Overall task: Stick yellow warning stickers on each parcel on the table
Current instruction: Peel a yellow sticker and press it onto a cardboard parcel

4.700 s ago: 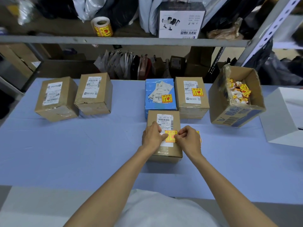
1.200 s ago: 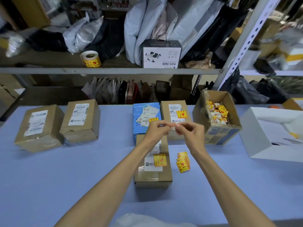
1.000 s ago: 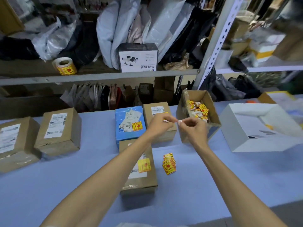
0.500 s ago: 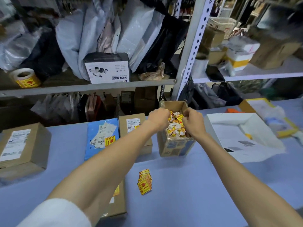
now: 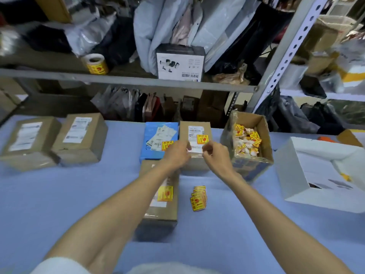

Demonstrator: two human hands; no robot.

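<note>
Both hands hover close together over the back brown parcel [image 5: 194,162], which carries a yellow sticker [image 5: 202,139]. My left hand [image 5: 177,154] and my right hand [image 5: 216,155] have curled fingers, and I see nothing in them. The near brown parcel [image 5: 161,211] lies under my left forearm with a yellow sticker [image 5: 165,193] on its label. The blue parcel [image 5: 153,128] also has a sticker [image 5: 167,145]. Two brown parcels at the left, one [image 5: 29,139] beside the other [image 5: 81,135], show only white labels. A small pile of loose stickers [image 5: 198,197] lies on the blue table [image 5: 59,194].
An open cardboard box [image 5: 251,167] with sticker scraps stands right of my hands. A white box [image 5: 316,175] lies further right. On the metal shelf [image 5: 128,81] behind the table are a sticker roll [image 5: 95,64], a white carton [image 5: 180,64] and bags.
My hands have pulled back from the scrap box to above the back brown parcel. Before that they pressed a sticker onto the near parcel, and the view has swung back left.
</note>
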